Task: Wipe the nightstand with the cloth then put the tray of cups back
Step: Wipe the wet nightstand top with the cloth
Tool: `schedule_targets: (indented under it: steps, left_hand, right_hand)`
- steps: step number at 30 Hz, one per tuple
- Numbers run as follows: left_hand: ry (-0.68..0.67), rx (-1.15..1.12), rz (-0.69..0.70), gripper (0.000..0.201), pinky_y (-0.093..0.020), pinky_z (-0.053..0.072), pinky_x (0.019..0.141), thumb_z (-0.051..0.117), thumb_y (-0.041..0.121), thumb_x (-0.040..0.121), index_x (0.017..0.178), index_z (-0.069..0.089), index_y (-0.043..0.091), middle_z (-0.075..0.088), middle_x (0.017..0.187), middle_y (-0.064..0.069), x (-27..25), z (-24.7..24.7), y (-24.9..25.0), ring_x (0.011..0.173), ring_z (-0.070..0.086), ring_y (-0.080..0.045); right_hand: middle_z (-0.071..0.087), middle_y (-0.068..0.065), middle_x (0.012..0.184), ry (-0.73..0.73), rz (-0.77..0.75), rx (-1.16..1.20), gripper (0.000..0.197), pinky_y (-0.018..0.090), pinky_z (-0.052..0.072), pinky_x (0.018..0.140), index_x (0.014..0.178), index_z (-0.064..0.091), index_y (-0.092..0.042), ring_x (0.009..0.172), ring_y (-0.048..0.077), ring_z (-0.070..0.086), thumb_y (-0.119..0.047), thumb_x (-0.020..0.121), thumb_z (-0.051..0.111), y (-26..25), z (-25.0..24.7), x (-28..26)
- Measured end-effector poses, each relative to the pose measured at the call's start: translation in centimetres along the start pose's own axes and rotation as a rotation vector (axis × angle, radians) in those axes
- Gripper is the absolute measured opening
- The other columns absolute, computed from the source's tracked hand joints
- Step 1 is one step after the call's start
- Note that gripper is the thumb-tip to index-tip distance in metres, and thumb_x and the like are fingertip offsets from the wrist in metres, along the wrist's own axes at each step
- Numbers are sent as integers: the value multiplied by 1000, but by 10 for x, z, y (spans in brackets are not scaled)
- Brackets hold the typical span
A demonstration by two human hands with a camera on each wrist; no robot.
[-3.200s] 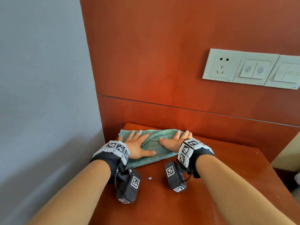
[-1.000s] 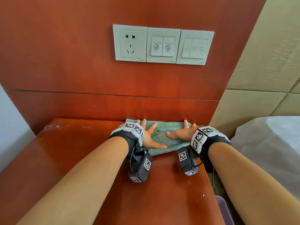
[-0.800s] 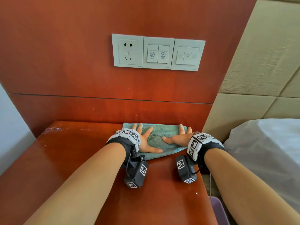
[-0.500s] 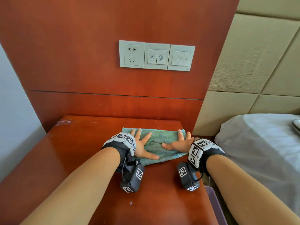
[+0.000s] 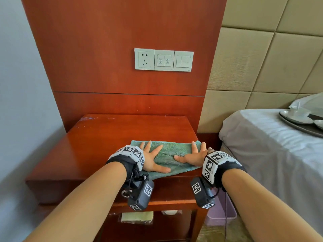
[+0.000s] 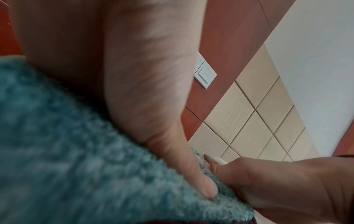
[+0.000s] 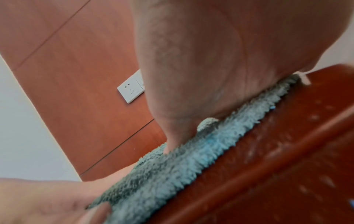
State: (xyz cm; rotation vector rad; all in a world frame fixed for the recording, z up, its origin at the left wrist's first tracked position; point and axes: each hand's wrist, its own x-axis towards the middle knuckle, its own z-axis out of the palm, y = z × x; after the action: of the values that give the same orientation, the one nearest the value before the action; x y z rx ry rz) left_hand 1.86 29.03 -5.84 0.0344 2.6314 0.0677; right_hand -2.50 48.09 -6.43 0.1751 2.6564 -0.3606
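A green cloth (image 5: 172, 155) lies flat on the right front part of the red-brown nightstand (image 5: 108, 145). My left hand (image 5: 151, 158) presses on its left half with fingers spread straight. My right hand (image 5: 192, 155) presses on its right half the same way, near the nightstand's right edge. The left wrist view shows my left palm (image 6: 134, 75) on the cloth (image 6: 76, 166), thumb beside my right hand. In the right wrist view my right palm (image 7: 210, 60) rests on the cloth (image 7: 172, 159). The tray of cups (image 5: 304, 122) sits on the bed at the far right.
A bed with a white sheet (image 5: 272, 154) stands right of the nightstand. A socket and switch panel (image 5: 164, 59) is on the wooden wall panel behind. A lilac bin (image 5: 221, 213) stands on the floor between nightstand and bed. Grey wall on the left.
Both hands have drawn the cloth from the back edge toward the front of the nightstand along its right side. Earlier still it was at the back left corner.
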Motion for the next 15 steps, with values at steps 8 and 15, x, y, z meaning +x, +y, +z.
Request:
schedule_targets:
  steps: [8, 15]
  left_hand:
    - [-68, -12, 27, 120, -61, 0, 117, 60, 79, 64, 143, -24, 49, -34, 156, 2, -40, 10, -57, 146, -28, -24]
    - [-13, -23, -194, 134, -62, 3, 116, 80, 55, 62, 145, -24, 44, -32, 156, 0, -85, 28, -148, 146, -27, -25]
  right_hand:
    - [-15, 13, 161, -17, -6, -89, 131, 56, -1, 119, 154, -6, -23, 146, 42, -15, -90, 55, 45, -49, 28, -29]
    - [-5, 8, 164, -133, -178, -212, 152, 64, 1, 114, 152, -10, -35, 142, 54, -14, -99, 22, 36, -163, 91, -16]
